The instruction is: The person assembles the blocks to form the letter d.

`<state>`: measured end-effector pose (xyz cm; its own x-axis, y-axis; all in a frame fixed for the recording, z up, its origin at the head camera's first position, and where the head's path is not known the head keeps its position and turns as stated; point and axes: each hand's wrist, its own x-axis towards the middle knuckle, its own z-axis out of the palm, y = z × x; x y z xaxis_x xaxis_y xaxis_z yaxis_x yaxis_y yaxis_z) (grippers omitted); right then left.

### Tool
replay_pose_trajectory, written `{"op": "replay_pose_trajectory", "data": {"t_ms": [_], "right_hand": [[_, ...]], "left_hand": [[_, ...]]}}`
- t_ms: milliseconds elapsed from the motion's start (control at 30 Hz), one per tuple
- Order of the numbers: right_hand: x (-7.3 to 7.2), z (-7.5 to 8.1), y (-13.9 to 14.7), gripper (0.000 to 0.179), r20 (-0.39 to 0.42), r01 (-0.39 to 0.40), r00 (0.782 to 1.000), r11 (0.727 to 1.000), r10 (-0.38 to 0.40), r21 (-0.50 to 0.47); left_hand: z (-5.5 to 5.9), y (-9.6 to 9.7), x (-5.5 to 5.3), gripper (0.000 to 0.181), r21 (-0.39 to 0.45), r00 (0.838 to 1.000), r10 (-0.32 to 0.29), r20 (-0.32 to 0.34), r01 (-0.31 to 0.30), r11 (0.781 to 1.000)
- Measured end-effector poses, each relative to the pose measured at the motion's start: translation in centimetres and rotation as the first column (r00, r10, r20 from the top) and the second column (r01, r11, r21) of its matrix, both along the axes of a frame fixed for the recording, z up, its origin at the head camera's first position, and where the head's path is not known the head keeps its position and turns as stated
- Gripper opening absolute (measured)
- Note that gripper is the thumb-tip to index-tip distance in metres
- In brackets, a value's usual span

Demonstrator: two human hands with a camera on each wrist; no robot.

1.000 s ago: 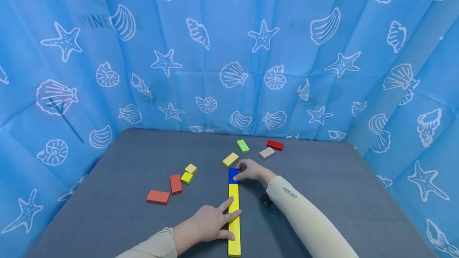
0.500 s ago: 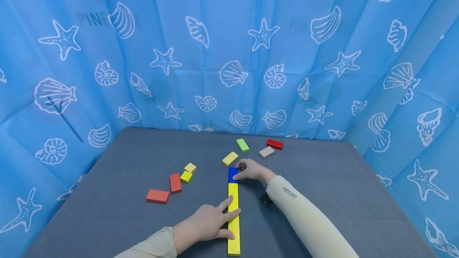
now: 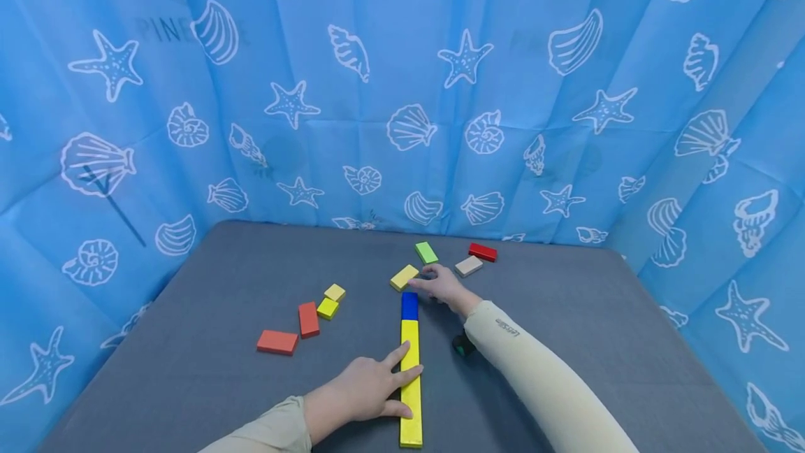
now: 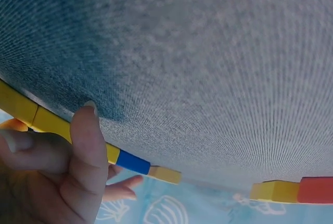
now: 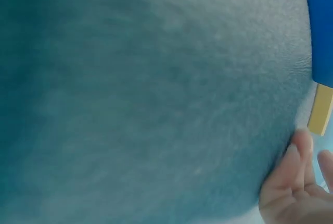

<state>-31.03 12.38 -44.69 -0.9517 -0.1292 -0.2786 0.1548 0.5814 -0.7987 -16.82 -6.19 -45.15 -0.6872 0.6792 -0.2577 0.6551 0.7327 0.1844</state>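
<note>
A row of yellow blocks [image 3: 411, 432] runs away from me along the table, and a blue block [image 3: 409, 306] lies in line at its far end. My left hand [image 3: 371, 386] rests on the yellow row with its fingers spread; a seam between yellow blocks [image 4: 21, 104] shows in the left wrist view. Just past the blue block, my right hand [image 3: 443, 286] is by the right side of a pale yellow block [image 3: 404, 277], fingers loosely bent and holding nothing. In the right wrist view, fingertips [image 5: 302, 138] are close to that pale yellow block [image 5: 321, 110].
Two orange-red blocks [image 3: 277, 342] and two small yellow ones [image 3: 328, 309] lie on the left. Farther back are a green block [image 3: 426, 252], a beige block [image 3: 468, 266] and a red block [image 3: 483, 252]. A dark object [image 3: 463, 345] sits beneath the right forearm. A blue curtain [image 3: 377, 89] stands behind the table.
My right hand has let go of the blue block and moved forward to the pale yellow block. The left hand has stayed on the yellow row.
</note>
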Motion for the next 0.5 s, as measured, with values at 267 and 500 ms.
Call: {"op": "replay_pose_trajectory", "data": {"t_ms": [267, 500], "right_hand": [[-1.5, -0.6, -1.3, 0.077, -0.052, -0.029, 0.998, 0.991, 0.036, 0.131], [-2.1, -0.4, -2.3, 0.071, -0.052, -0.040, 0.997, 0.969, 0.055, 0.245]], "left_hand": [[0.1, 0.0, 0.1, 0.066, -0.006, 1.000, 0.010, 0.006, -0.009, 1.000], [0.2, -0.1, 0.1, 0.066, 0.001, 1.000, 0.011, 0.012, -0.011, 1.000]]}}
